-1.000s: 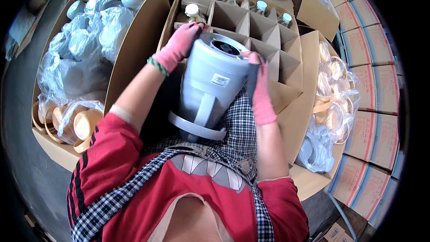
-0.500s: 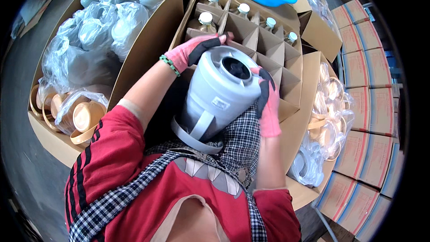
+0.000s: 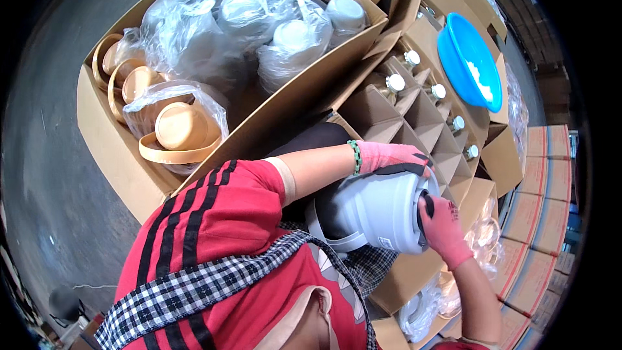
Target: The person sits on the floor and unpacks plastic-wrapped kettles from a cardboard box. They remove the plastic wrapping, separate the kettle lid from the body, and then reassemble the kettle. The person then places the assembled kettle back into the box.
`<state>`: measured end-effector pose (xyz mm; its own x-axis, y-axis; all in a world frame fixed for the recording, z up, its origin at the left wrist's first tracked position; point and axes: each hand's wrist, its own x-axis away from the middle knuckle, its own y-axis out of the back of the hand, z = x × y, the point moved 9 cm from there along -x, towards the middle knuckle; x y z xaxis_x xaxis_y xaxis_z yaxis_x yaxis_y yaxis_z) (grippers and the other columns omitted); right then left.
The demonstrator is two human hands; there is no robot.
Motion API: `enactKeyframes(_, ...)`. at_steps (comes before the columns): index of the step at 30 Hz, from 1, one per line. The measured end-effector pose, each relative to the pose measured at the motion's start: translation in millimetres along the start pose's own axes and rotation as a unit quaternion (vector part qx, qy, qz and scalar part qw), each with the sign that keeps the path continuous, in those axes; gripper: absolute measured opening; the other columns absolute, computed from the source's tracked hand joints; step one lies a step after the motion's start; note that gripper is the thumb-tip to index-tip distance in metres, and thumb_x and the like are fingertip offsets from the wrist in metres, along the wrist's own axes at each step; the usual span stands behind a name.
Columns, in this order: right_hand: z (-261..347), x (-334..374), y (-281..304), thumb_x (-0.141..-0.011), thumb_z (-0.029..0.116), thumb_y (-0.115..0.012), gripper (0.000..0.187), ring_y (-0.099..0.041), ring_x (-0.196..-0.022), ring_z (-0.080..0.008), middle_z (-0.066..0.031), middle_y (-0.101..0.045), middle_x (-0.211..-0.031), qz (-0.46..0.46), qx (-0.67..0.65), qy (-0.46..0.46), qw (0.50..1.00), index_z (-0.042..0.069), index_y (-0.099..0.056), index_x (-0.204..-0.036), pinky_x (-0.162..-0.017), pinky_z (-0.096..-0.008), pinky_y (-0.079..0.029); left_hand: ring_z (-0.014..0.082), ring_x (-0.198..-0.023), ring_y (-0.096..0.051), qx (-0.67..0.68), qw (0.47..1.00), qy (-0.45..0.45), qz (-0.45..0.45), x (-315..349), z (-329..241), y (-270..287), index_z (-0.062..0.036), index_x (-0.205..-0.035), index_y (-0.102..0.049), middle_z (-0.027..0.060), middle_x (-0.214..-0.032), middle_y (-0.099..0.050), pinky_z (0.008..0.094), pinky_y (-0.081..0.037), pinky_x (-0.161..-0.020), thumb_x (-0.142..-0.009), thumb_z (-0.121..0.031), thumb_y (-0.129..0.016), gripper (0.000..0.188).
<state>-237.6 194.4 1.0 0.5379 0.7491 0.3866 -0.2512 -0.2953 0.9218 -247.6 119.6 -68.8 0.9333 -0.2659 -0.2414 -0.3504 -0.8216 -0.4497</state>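
A light grey plastic thermos jug body (image 3: 376,210) lies tilted across my lap, its handle to the lower left and its round end facing right. My left hand (image 3: 395,158), in a pink and black glove, grips the jug's upper side near that end. My right hand (image 3: 446,225), gloved the same way, has its fingers curled at the round end, partly in the opening. Whether those fingers also hold a small part is hidden. Just beyond the hands, a divided carton (image 3: 369,113) holds several clear glass bottles with white tops (image 3: 394,83).
A big carton (image 3: 285,120) on the left holds grey pieces in plastic bags (image 3: 240,13) and orange handled jug bodies (image 3: 184,126). A blue basin (image 3: 457,68) with small white pieces sits at far right. Bagged parts (image 3: 421,311) lie lower right, beside stacked cartons (image 3: 518,214).
The view has swung left. The jug has turned so its round end faces right instead of up. My right hand has moved from its side onto that end; my left stays on it.
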Motion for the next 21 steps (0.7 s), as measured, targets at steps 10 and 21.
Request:
enactKeyframes(10,59.7,8.9,18.7,-0.067,0.017,-0.058,0.014,-0.050,-0.084,-0.0301,-0.0095,-0.055,-0.085,0.077,0.245,0.380,0.889,0.007,-0.053,-0.075,-0.073,-0.0377,-0.042,0.0115,-0.091,-0.049,-0.087,0.994,-0.066,0.006,-0.8,-12.1,15.1,0.0020,-0.108,-0.055,0.0096,-0.099,-0.059,0.0264,-0.039,-0.080,-0.079,-0.031,-0.055,0.044)
enactKeyframes(21,58.1,20.3,26.5,-0.061,0.015,-0.057,0.020,-0.048,-0.092,-0.0275,-0.0059,-0.053,-0.096,0.058,0.225,0.423,0.876,0.008,-0.055,-0.080,-0.081,-0.0406,-0.040,0.0105,-0.091,-0.050,-0.032,0.999,-0.014,-0.017,-9.1,4.5,22.9,0.0016,-0.107,-0.056,0.0070,-0.097,-0.060,0.0250,-0.039,-0.079,-0.079,-0.025,-0.058,0.038)
